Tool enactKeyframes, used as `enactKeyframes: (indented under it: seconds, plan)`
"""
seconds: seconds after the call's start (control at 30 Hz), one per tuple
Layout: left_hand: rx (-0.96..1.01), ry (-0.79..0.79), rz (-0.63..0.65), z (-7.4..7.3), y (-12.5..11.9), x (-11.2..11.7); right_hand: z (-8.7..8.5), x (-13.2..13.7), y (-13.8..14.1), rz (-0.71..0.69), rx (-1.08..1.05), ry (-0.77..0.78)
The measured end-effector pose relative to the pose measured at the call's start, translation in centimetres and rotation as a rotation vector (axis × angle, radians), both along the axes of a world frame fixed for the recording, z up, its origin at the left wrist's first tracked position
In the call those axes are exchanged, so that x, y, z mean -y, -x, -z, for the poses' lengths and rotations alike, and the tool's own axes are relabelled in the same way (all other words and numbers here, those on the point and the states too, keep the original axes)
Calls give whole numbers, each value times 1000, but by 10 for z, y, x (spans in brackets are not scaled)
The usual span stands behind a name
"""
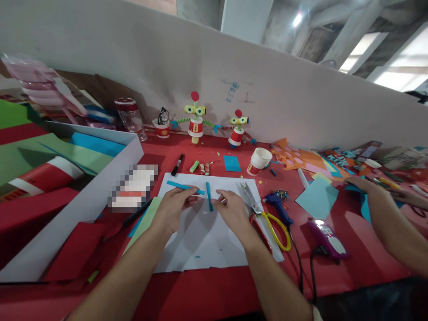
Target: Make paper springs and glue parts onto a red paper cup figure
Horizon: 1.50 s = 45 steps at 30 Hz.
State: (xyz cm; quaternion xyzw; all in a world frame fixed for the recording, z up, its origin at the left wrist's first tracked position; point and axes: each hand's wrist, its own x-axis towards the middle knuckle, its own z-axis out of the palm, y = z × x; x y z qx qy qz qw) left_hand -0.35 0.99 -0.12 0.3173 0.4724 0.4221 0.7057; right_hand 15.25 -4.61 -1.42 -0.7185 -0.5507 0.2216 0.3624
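Note:
A thin blue paper strip (174, 184) is pinched between the thumb and fingers of my left hand (175, 203), above the white paper (187, 249). A second blue strip (209, 196) stands lengthwise just left of my right hand (232, 209). The right thumb tip is at the strip's edge, and the index finger is apart from it, slightly bent. Whether the thumb touches the strip is hard to see. Scissors with yellow handles (276, 232) lie right of my right hand, partly over red-handled pliers (262, 234).
Two paper-cup robot figures (195, 127) (236, 136) stand by the wall. A blue glue gun (279, 207), a purple device (327, 238) with a cable and stacked paper cups (259, 160) are to the right. A box of coloured paper (130, 151) stands left. Another person's arm (391, 214) reaches in from the right.

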Motion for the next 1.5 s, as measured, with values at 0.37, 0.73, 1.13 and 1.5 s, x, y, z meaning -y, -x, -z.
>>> enactKeyframes:
  seconds: [0.37, 0.73, 1.13, 1.5]
  plan:
    - [-303, -94, 380, -2, 10, -1, -29, 84, -130, 455, 693, 422]
    - [-377, -173, 404, 9, 14, -10, -50, 72, -125, 432, 768, 489]
    - [-587, -317, 397, 21, 13, -16, -35, 95, -5, -31, -249, 280]
    - [-649, -323, 425, 13, 13, -15, -28, 80, 10, -65, -118, 292]
